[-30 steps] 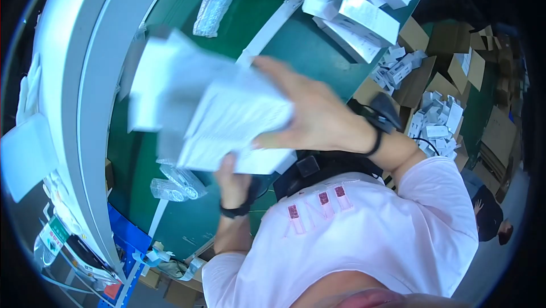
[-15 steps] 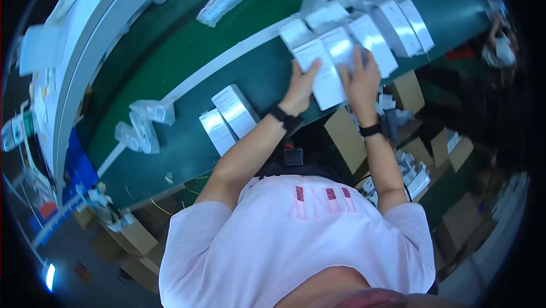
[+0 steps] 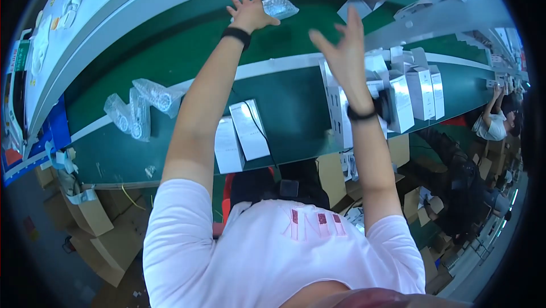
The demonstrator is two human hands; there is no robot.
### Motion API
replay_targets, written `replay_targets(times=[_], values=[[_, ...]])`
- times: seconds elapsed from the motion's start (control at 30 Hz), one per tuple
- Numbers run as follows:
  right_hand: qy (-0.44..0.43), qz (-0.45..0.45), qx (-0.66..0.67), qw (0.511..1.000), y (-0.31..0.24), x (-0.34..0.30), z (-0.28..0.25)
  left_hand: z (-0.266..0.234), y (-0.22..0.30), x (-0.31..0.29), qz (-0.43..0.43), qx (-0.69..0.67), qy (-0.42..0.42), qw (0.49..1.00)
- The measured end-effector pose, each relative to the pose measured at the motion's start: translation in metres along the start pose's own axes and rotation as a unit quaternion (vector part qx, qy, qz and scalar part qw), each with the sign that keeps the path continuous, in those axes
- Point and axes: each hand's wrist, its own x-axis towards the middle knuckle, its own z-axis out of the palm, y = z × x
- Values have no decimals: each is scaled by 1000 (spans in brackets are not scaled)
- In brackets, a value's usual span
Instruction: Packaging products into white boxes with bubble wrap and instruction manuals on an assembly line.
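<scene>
Facing the green bench (image 3: 296, 93) and a bubble-wrapped packet (image 3: 281, 8) running lengthwise roughly left to right, pointing one end rightward and lying partly behind and right of the left hand (image 3: 249, 13), touching or apart unclear, while holding that and the right hand (image 3: 344, 53) spread open.

Cool, bluish light; white boxes (image 3: 249, 130) gleam; straight edges bow toward blackened rim.

Green bench (image 3: 298, 106), pale strip (image 3: 284, 65) lengthwise: three bubble-wrapped items (image 3: 139, 116) left; two white boxes (image 3: 250, 132) side by side, near edge; row of white boxes (image 3: 421, 95) right; bubble-wrapped packet (image 3: 282, 8) beyond strip
</scene>
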Motion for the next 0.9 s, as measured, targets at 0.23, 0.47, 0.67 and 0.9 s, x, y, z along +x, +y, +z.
replay_targets(times=[0.23, 0.47, 0.67, 0.9], values=[[105, 195, -354, 909, 115, 134, 24, 75, -7, 52, 144, 101, 50, 983], [-10, -43, -298, 953, -25, 3, 21, 18, -78, 12, 112, -269, 87, 953], [-25, 44, -397, 916, -139, -114, -150, -64, -79, -89, -20, -749, -80, 657], [-147, 45, -636, 756, 94, -28, -191, -69, 35, -215, -104, -893, -246, 362]])
